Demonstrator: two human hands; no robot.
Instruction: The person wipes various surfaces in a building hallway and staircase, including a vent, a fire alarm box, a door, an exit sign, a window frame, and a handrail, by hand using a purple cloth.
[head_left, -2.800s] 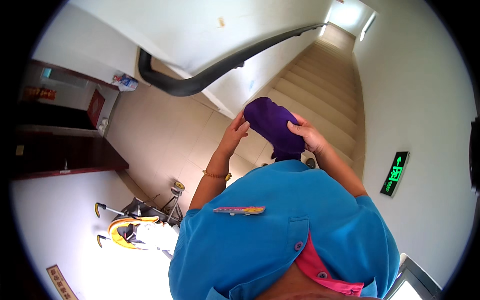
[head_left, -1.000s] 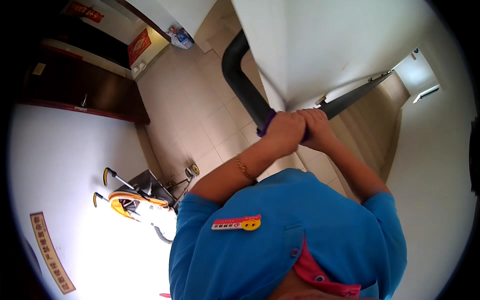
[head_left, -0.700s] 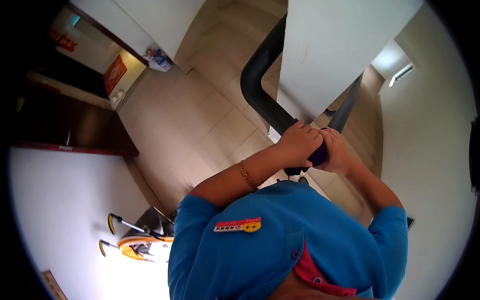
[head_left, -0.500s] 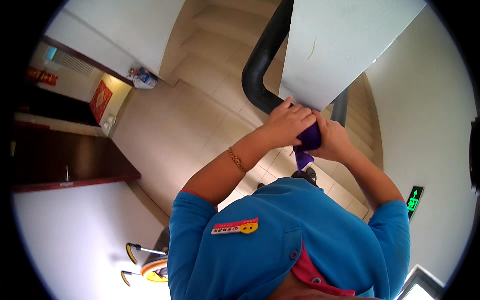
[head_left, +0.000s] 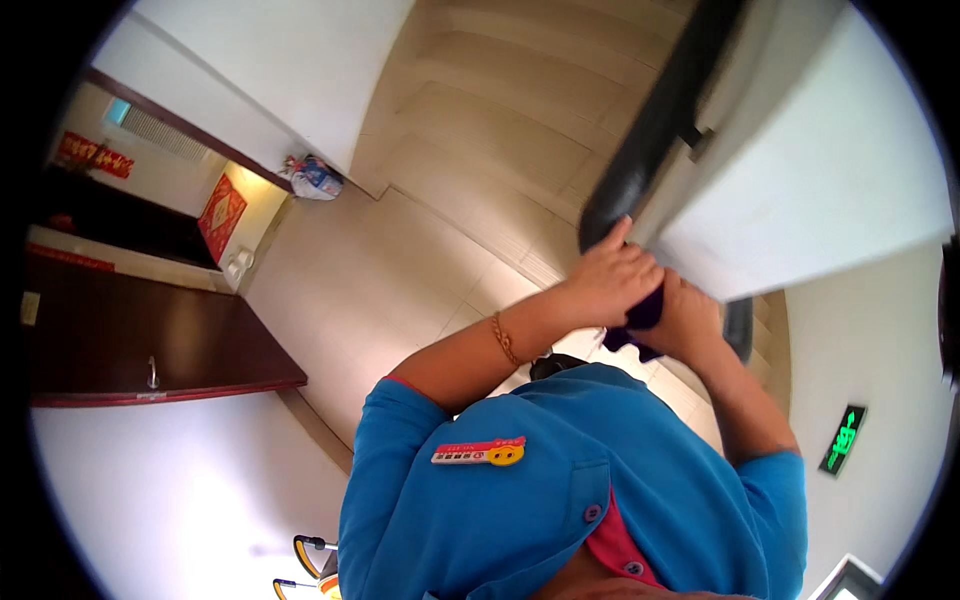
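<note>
A dark purple cloth (head_left: 646, 310) is bunched between my two hands at the bend of the thick black handrail (head_left: 640, 150). My left hand (head_left: 612, 284), with a bracelet on its wrist, is curled over the cloth, one digit sticking out toward the rail. From the other side my right hand (head_left: 684, 318) grips the cloth, its fingertips close to the left hand's. A loose end of the cloth dangles below the hands. How far the cloth wraps the rail is hidden by my hands.
A white wall end (head_left: 820, 170) stands just beyond my hands. Tiled stairs (head_left: 490, 130) rise behind the rail. To the left are a brown door (head_left: 160, 330) and a bag (head_left: 316, 178) on the floor. A green lit sign (head_left: 843, 440) hangs on the right wall.
The whole view has shifted, and the handrail and wall end now appear further right. Both hands stay together on the purple cloth, lower and further right in view.
</note>
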